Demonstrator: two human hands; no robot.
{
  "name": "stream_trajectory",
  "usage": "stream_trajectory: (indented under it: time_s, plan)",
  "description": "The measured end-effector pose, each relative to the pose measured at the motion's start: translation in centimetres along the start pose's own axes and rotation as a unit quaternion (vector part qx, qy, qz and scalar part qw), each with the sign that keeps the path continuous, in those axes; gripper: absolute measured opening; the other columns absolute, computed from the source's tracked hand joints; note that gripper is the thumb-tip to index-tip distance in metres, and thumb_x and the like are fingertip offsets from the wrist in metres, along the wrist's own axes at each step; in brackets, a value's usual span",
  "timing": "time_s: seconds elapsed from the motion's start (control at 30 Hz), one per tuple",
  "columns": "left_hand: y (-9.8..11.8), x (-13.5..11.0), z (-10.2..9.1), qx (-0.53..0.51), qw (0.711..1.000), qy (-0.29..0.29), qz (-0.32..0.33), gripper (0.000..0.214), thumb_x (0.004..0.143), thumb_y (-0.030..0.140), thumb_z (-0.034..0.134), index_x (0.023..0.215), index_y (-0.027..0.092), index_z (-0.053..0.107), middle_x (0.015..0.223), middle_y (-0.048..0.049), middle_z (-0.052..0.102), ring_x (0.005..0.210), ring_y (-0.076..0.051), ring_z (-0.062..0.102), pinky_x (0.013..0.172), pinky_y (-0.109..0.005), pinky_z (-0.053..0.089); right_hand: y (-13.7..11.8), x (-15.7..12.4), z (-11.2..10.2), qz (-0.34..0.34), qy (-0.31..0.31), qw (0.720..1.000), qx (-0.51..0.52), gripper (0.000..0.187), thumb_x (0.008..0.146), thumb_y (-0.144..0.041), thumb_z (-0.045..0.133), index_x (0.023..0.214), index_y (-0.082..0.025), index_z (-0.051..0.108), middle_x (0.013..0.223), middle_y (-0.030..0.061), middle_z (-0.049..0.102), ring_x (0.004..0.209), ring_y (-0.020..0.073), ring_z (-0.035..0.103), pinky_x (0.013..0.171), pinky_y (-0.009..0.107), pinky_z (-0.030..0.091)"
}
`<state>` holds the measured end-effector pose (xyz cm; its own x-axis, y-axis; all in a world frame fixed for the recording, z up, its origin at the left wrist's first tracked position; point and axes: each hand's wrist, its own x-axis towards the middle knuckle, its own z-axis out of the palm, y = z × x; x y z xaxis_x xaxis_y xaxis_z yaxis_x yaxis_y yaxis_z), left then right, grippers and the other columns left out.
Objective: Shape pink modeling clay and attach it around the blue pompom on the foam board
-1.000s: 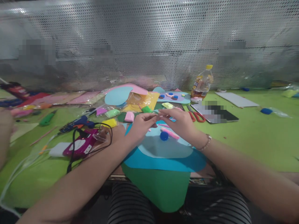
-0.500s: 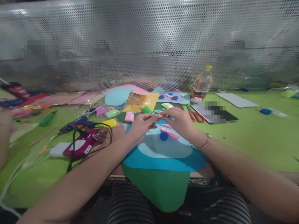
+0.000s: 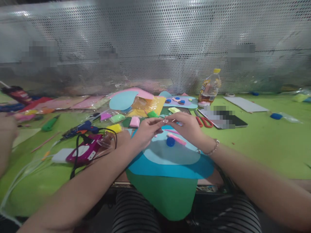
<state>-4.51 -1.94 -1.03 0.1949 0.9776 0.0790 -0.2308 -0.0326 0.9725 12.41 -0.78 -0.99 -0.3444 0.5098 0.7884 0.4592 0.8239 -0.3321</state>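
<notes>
My left hand (image 3: 145,131) and my right hand (image 3: 187,126) meet fingertip to fingertip above a stack of paper shapes. Both pinch one tiny piece between them, too small to name. Under the hands lie a light blue sheet (image 3: 170,155), a darker blue sheet (image 3: 150,166) and a green sheet (image 3: 167,197) that hangs over the table edge. A blue clay ball (image 3: 170,141) and a pink clay strip (image 3: 177,138) rest on the light blue sheet just below my right hand.
Small clay blocks in bags (image 3: 116,117), a glue gun (image 3: 80,127), a magenta device with a black cable (image 3: 84,152), red scissors (image 3: 205,121), a bottle (image 3: 210,86) and a phone (image 3: 225,118) lie on the green table. Another person's hand (image 3: 6,129) shows at the left edge.
</notes>
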Motion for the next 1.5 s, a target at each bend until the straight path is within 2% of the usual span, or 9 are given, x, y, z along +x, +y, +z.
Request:
stream_trajectory:
  time_s: [0.13, 0.43, 0.87, 1.0, 1.2, 1.5]
  plan:
    - [0.06, -0.1, -0.08, -0.046, 0.998, -0.037, -0.021, 0.022, 0.06, 0.031, 0.079, 0.075, 0.018, 0.072, 0.068, 0.0012, 0.061, 0.056, -0.003, 0.047, 0.057, -0.019, 0.042, -0.28, -0.01, -0.22, -0.012, 0.0, 1.0, -0.02, 0.013, 0.082, -0.018, 0.06, 0.094, -0.019, 0.067, 0.084, 0.0035, 0.07, 0.076, 0.014, 0.064, 0.067, 0.027, 0.052]
    - [0.6, -0.1, -0.13, -0.113, 0.987, -0.058, -0.1, 0.023, 0.063, 0.036, 0.076, 0.071, 0.016, 0.068, 0.073, -0.0009, 0.064, 0.058, -0.005, 0.051, 0.06, -0.021, 0.044, -0.63, 0.1, -0.76, -0.046, 0.005, 0.998, -0.051, 0.016, 0.086, -0.02, 0.056, 0.098, -0.021, 0.066, 0.084, 0.004, 0.07, 0.079, 0.0159, 0.065, 0.069, 0.03, 0.053]
    - [0.29, -0.12, -0.26, -0.081, 0.993, -0.055, -0.068, 0.021, 0.061, 0.034, 0.078, 0.068, 0.017, 0.068, 0.067, 0.0003, 0.061, 0.059, -0.007, 0.051, 0.061, -0.022, 0.044, -0.59, 0.03, -0.74, -0.084, -0.046, 0.993, -0.064, 0.017, 0.087, -0.02, 0.054, 0.102, -0.02, 0.063, 0.092, 0.0042, 0.071, 0.086, 0.0168, 0.064, 0.078, 0.033, 0.052]
    - [0.42, -0.28, -0.07, -0.068, 0.995, -0.044, -0.066, 0.027, 0.056, 0.035, 0.08, 0.07, 0.015, 0.068, 0.065, 0.0005, 0.058, 0.059, -0.007, 0.05, 0.06, -0.022, 0.044, -0.33, -0.09, -0.38, -0.068, -0.034, 0.996, -0.053, 0.022, 0.086, -0.022, 0.056, 0.107, -0.021, 0.061, 0.094, 0.0046, 0.07, 0.088, 0.0175, 0.064, 0.077, 0.033, 0.053]
    - [0.48, -0.34, 0.04, -0.086, 0.992, -0.056, -0.078, 0.023, 0.058, 0.032, 0.079, 0.07, 0.015, 0.068, 0.061, 0.002, 0.055, 0.056, -0.006, 0.049, 0.058, -0.022, 0.043, -0.46, -0.13, -0.11, -0.046, -0.028, 0.998, -0.035, 0.021, 0.084, -0.02, 0.058, 0.105, -0.02, 0.062, 0.089, 0.0043, 0.07, 0.085, 0.0172, 0.065, 0.074, 0.032, 0.054]
    - [0.65, -0.3, 0.02, -0.092, 0.988, -0.068, -0.1, 0.02, 0.056, 0.024, 0.08, 0.071, 0.015, 0.069, 0.067, 0.0004, 0.062, 0.057, -0.005, 0.051, 0.059, -0.021, 0.042, -0.59, -0.1, -0.32, -0.06, -0.035, 0.997, -0.039, 0.024, 0.084, -0.018, 0.057, 0.108, -0.019, 0.061, 0.087, 0.0041, 0.071, 0.086, 0.0167, 0.065, 0.076, 0.032, 0.054]
